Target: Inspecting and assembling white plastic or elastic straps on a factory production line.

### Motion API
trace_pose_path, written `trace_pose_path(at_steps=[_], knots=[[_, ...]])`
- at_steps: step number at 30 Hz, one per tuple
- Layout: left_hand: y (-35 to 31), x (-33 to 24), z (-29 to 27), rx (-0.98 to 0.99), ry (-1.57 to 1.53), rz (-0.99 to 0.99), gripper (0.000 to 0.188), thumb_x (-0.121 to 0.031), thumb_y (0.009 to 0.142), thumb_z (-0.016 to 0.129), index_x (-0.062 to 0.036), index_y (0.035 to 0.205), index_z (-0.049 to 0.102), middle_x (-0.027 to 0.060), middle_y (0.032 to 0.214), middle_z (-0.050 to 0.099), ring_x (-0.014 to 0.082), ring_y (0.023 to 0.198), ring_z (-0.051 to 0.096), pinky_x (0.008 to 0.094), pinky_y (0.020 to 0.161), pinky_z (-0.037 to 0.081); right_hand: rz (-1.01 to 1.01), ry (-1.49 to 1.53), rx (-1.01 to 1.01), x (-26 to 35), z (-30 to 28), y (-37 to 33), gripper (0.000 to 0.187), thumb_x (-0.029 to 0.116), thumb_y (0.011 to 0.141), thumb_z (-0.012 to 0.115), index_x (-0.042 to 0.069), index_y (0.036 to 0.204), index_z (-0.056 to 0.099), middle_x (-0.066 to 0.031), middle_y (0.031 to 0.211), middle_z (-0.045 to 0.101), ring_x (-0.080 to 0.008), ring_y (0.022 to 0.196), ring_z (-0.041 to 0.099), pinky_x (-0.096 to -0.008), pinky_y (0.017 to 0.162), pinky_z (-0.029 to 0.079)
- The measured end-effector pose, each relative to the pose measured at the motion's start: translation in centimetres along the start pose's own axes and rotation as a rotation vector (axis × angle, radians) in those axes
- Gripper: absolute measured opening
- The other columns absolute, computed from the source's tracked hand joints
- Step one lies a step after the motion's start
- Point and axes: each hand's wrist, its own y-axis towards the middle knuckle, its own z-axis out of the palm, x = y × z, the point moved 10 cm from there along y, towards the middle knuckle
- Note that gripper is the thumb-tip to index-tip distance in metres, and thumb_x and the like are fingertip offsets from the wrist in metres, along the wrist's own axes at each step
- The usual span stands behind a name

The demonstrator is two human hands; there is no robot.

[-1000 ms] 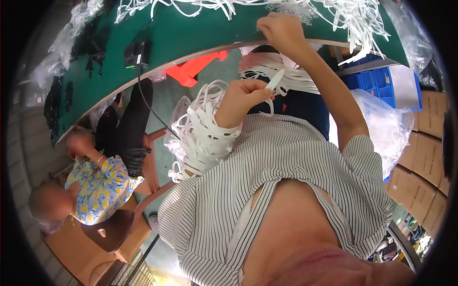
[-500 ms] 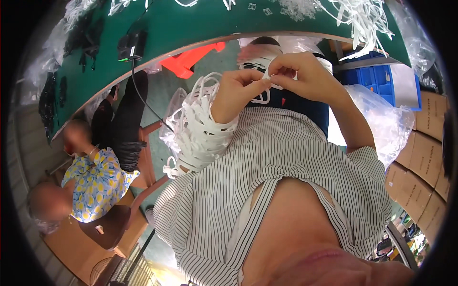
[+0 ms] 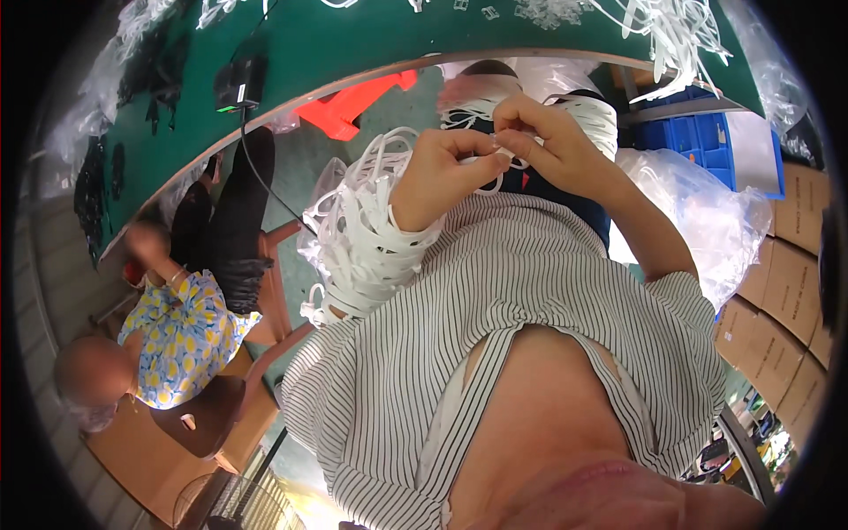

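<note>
My left hand [image 3: 442,174] and my right hand [image 3: 555,148] meet above my lap, thumbs and forefingers pinched together on a thin white strap [image 3: 491,187]. A short loop of it hangs under the fingertips; the bit between them is mostly covered. Many white looped straps [image 3: 375,265] are stacked around my left forearm like a sleeve, up to the wrist. More white straps [image 3: 594,122] lie over my knees beyond the hands.
A green table [image 3: 353,40] spans the far side, bearing a white strap heap [image 3: 676,40], small clear pieces [image 3: 552,11] and a black adapter [image 3: 240,84]. Right are blue bins [image 3: 685,141], a plastic bag [image 3: 693,225] and cartons [image 3: 786,283]. Another person [image 3: 185,340] sits at left.
My fingertips have shifted slightly lower and drawn a little apart on the white strap, showing more of its loop. Both hands keep their pinch.
</note>
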Motion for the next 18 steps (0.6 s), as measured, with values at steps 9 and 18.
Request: trace_pose_path(at_steps=[9,18], knots=[[-0.1,0.6,-0.1,0.036,0.000,-0.079,0.013,-0.006,0.080,0.064,0.0050,0.085,0.065,0.0018,0.076,0.063,0.0058,0.069,0.054,0.0195,0.061,0.041,0.259,0.153,0.153,-2.7,0.7,-1.1,0.009,0.005,0.089,0.053,-0.001,0.095,0.055,-0.0002,0.086,0.053,-0.0057,0.079,0.049,-0.0206,0.069,0.041],[-0.4,0.2,0.4,0.051,0.002,-0.055,0.014,-0.008,0.080,0.066,0.0044,0.087,0.065,0.0002,0.074,0.061,0.0049,0.067,0.051,0.0187,0.060,0.040,0.294,0.230,0.038,-3.2,0.2,-1.7,0.008,0.004,0.086,0.058,-0.001,0.092,0.059,-0.0012,0.089,0.058,-0.0060,0.079,0.052,-0.0211,0.070,0.043]])
